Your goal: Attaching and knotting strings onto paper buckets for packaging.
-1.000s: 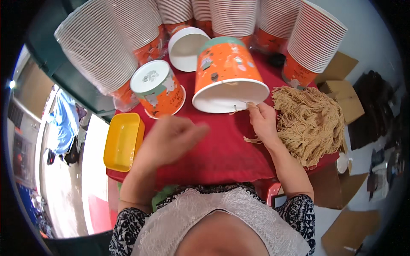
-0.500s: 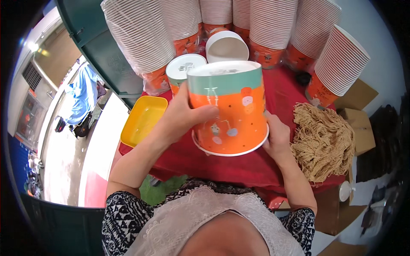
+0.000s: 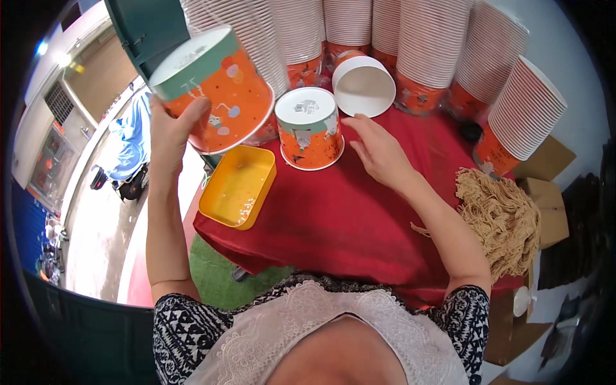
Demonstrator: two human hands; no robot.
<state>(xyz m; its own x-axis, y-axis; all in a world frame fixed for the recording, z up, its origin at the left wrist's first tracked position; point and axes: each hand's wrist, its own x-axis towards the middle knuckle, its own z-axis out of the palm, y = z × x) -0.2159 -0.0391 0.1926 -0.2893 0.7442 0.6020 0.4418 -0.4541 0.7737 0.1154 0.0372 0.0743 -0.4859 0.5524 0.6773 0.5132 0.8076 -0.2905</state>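
Paper buckets on a cloth-covered counter, seen from above. A row of tall nested bucket stacks (image 3: 433, 48), some in clear film, closes off the far side of the counter (image 3: 369, 234). In front of this row a loose bucket (image 3: 364, 86) lies on its side, its white mouth toward the wearer. A leaning stack (image 3: 523, 115) stands at the right, with a small black object (image 3: 470, 131) just beside it. Nearer the wearer, a heap of twine (image 3: 500, 221) spreads over the right edge, partly hidden by the right forearm; cardboard boxes (image 3: 548, 212) lie beyond. A yellow tray (image 3: 210, 206) occupies the left edge, and green matting (image 3: 221, 279) shows below.

The left hand (image 3: 170, 131) holds the printed bucket (image 3: 224, 96) raised and tilted at the far left, base up, covering part of a stack behind it. Its thumb lies across the outer wall; the other fingers are mostly hidden behind the bucket. The right hand (image 3: 382, 154) is empty, its fingers loosely parted and partly curled close to the upturned bucket (image 3: 311, 141); whether they touch it cannot be told.

The buckets are round and tapered, glossy orange with a green band, white base and rolled white rim. The tray is smooth, shallow and round-cornered; the twine is tan, fibrous and tangled; the red cloth is softly creased.
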